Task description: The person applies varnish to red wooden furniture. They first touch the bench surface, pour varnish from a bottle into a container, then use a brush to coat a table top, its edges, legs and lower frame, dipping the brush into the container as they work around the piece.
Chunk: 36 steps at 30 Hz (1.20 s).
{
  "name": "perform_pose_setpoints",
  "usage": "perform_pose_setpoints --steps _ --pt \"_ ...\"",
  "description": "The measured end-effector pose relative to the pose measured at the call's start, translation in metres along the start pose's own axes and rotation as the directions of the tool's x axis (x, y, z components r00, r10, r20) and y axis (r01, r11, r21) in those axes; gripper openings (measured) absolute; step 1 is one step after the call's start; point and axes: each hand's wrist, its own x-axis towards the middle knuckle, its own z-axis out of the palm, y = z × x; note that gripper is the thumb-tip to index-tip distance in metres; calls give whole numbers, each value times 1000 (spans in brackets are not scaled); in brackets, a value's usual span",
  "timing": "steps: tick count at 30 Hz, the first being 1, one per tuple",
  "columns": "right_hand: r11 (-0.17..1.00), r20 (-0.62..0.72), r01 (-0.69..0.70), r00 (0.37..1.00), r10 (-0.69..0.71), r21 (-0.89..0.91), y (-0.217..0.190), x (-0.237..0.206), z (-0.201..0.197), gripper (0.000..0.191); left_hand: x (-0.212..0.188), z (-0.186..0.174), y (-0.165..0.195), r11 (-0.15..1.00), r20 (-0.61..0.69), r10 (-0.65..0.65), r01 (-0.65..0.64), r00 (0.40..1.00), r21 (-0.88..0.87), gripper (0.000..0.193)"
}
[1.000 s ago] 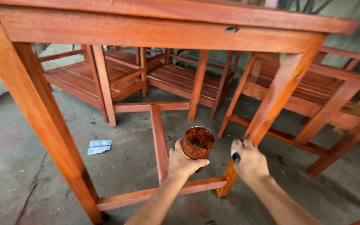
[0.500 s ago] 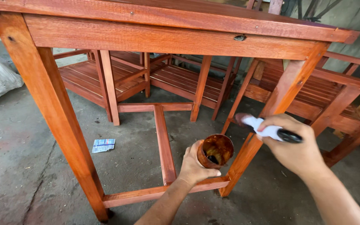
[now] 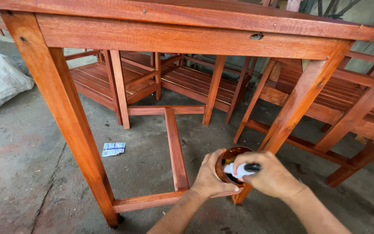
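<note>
Below table [image 3: 187,39] — fingers [image 3: 243,159] around brush [image 3: 239,169]

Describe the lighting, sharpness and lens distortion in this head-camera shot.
Head view: soft, even daylight with only faint shadows under the reddish-brown stained wooden table; no harsh glare, just a mild sheen on its top. The left hand, the small round stain-coated cup and the right hand with the white-and-black brush handle are sharp. Wide-angle distortion splays the table legs outward.

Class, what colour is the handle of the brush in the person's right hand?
White brush handle with a black end, head view.
</note>
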Motion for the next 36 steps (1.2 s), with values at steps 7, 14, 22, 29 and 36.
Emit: perform_pose_setpoints --steps 7,14,22,29,36 --pt "947 -101 302 944 -313 -114 14 -5 6 22 2 -3 2 995 -27 -53 55 998 85 126" --pt "802 -214 431 810 -546 -414 32 -17 4 31 13 9 13 978 60 -154 160 986 -135 104" --pt "757 -450 283 663 -598 -589 37 -24 -34 32 20 1 23 953 -30 -292 294 956 81 122" --pt "509 -401 -35 663 -633 -860 50 18 -66 19 19 1 25 939 -36 -343 343 939 7 123" --pt "542 -375 -68 793 -479 -837 89 36 23 25 23 -18 21 973 -140 -213 223 967 60 119"
